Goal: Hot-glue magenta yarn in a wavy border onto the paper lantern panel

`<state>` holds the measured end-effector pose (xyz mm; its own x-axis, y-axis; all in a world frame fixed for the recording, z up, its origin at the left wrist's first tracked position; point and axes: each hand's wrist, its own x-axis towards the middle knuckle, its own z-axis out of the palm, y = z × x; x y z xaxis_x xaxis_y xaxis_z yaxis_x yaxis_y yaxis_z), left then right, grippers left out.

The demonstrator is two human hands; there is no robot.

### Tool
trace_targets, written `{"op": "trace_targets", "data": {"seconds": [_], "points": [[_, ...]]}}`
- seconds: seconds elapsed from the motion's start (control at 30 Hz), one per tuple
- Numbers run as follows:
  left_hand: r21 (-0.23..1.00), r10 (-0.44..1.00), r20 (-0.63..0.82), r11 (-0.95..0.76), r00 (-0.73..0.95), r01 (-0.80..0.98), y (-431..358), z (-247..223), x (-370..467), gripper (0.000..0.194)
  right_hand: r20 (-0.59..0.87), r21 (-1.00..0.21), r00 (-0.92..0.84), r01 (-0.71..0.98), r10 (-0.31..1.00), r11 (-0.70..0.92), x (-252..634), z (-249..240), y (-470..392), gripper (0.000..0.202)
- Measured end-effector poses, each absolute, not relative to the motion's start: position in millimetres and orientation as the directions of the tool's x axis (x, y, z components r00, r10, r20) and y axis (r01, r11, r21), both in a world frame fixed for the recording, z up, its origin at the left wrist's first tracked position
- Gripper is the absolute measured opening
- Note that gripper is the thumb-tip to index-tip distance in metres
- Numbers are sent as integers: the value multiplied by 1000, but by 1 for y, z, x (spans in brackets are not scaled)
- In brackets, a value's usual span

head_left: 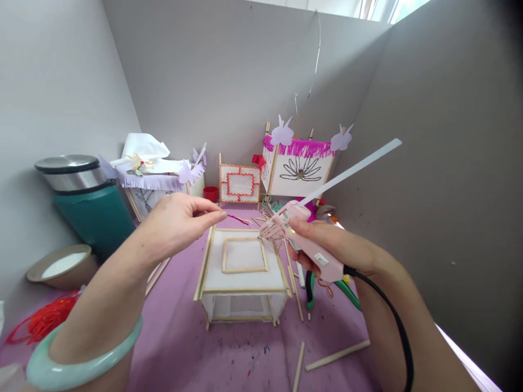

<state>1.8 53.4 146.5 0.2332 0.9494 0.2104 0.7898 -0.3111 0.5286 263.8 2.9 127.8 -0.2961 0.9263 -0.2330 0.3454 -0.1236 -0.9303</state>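
Observation:
My right hand (322,239) is wrapped round a pale pink hot glue gun (318,253) with a long white glue stick (355,169) jutting from its back. The gun's nozzle end is over the far right part of a wooden-stick lantern frame (210,280) covered in white sheeting. A smaller stick rectangle (244,270) lies on top of that frame. To the left, my left hand (186,215) is closed in a pinch above the frame's far left corner. A thin dark-red strand (238,219) shows beside its fingertips; whether they hold it I cannot tell.
A teal flask (92,207), a bowl (61,267) and red cord (47,318) stand at the left. Decorated lanterns (300,169) and an orange-trimmed panel (240,184) are at the back. Green-handled pliers (347,294) and loose sticks (337,355) lie right. Grey walls enclose the purple table.

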Motion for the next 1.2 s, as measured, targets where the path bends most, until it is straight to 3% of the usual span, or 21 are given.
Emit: {"op": "trace_targets", "data": {"seconds": [0.47,0.73,0.97,1.2], "points": [[565,924,189,-380,333,733,55,135,14,36,-240,-932,-235,327,942,-156,277,132,1,62],[475,928,177,-373,328,797,58,132,17,32,-230,-925,-237,354,944,-137,276,129,2,62],[571,932,46,-321,361,755,56,135,14,31,-225,-930,-215,338,950,-143,272,130,3,63],[484,911,96,-395,401,781,58,133,15,32,-234,-941,-263,305,936,-149,269,129,3,59]]}}
